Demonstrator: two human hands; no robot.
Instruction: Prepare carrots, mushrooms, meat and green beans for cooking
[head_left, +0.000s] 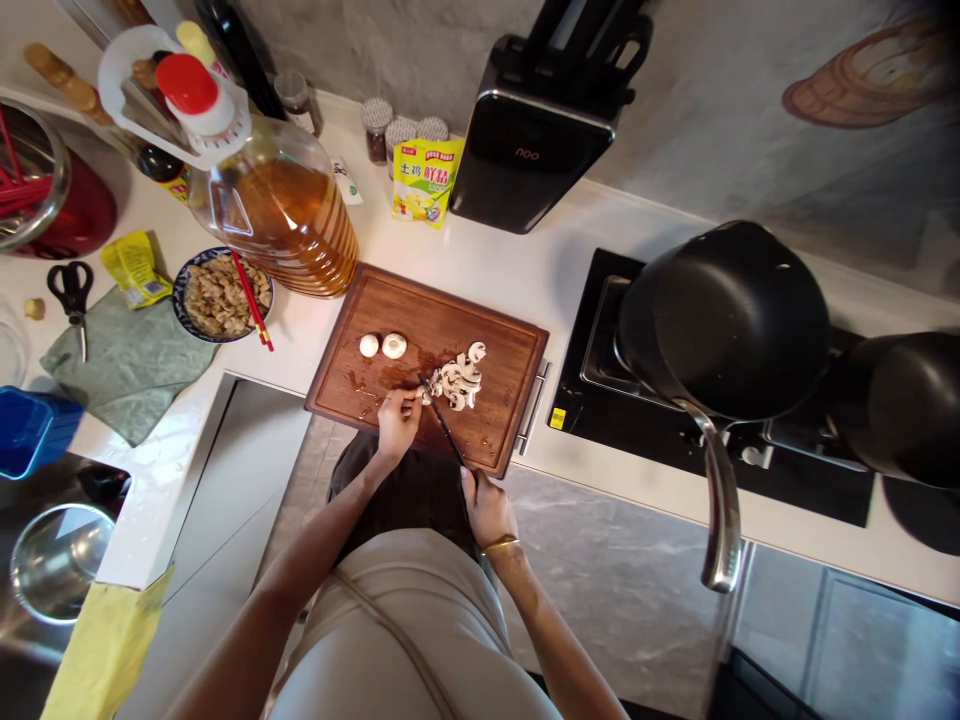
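A wooden cutting board (352, 370) lies on the counter in front of me. My right hand (489, 510) is wrapped round the handle of a knife (448, 432), whose dark, narrow blade reaches up and left over the board. At the blade's tip, my left hand (398, 425) pinches a mushroom (424, 396), largely covered by the fingers and blade. Sliced mushrooms (457, 381) are heaped just right of the blade. Two whole white mushrooms, one (369, 345) beside the other (394, 346), sit at the board's upper left.
Right of the board, a black pan (735, 320) stands on the stove (600, 400), its handle jutting over the counter edge. A large oil jug (285, 220) and a bowl of food (217, 295) with red chopsticks (251, 300) are at left. Behind stands a knife block (525, 150).
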